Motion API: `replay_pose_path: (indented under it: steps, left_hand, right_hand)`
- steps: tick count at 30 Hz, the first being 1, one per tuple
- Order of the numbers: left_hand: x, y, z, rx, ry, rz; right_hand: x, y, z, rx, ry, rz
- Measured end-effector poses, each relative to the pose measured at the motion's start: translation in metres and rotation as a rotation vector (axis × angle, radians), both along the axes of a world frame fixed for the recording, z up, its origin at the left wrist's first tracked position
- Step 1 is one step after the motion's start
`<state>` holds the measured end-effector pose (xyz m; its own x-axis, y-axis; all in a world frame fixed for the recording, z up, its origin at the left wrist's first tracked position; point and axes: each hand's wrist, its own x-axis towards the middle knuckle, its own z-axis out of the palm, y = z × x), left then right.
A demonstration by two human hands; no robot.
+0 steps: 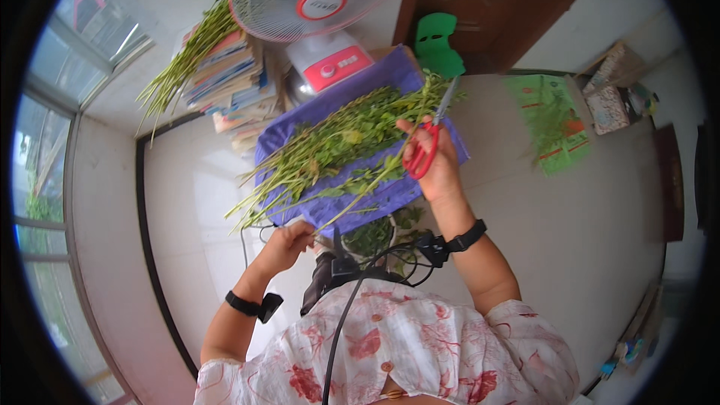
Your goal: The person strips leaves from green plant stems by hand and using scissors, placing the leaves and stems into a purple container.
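Note:
My left hand (295, 239) grips the lower end of a long green plant stem (360, 197), which runs up and right towards my other hand. In my right hand (439, 163) are scissors with red handles (419, 160), their blades pointing up and away; the fingers also lie against the upper part of the stem. Whether the blades are apart cannot be told. Beyond the stem, a heap of leafy green stalks (337, 143) lies on a purple cloth (394, 194), cut ends to the left.
A pink and white fan (337, 67) stands behind the cloth, beside stacked books or papers (230, 84) with more stalks (191, 56) on top. Leaves (371, 239) lie low near my legs. A green plastic chair (439, 48), a green bag (548, 124) and black cables (360, 278) are around.

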<state>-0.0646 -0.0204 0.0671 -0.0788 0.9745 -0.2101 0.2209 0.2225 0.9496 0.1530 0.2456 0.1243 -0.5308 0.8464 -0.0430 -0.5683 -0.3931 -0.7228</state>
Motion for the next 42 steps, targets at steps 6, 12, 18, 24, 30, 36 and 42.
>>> replay_pose_path:
  steps: [6, 12, 18, 24, 30, 36, 42]
  left_hand:
    - [-0.015, -0.003, -0.031, 0.016, 0.394, -0.036]
    - [0.005, 0.063, 0.018, 0.179, 0.353, -0.034]
    - [0.046, 0.114, 0.027, 0.237, 0.007, 0.088]
    - [0.03, 0.081, 0.01, 0.232, -0.101, 0.236]
    - [0.021, 0.058, 0.018, 0.222, -0.032, 0.239]
    - [0.024, 0.052, 0.027, 0.335, 0.228, 0.179]
    - [0.027, 0.047, 0.03, 0.314, 0.416, 0.125]
  right_hand:
    - [-0.002, -0.016, 0.0, 0.206, -0.242, -0.084]
    - [-0.011, -0.028, -0.015, 0.287, -0.287, -0.009]
    - [-0.021, -0.05, -0.012, 0.359, -0.317, 0.142]
    - [0.035, -0.041, -0.006, 0.532, -0.403, 0.319]
    - [0.1, -0.047, -0.002, 0.24, -0.594, 0.541]
    - [0.1, -0.063, 0.0, 0.329, -0.664, 0.53]
    - [0.104, -0.067, -0.005, 0.211, -0.694, 0.575]
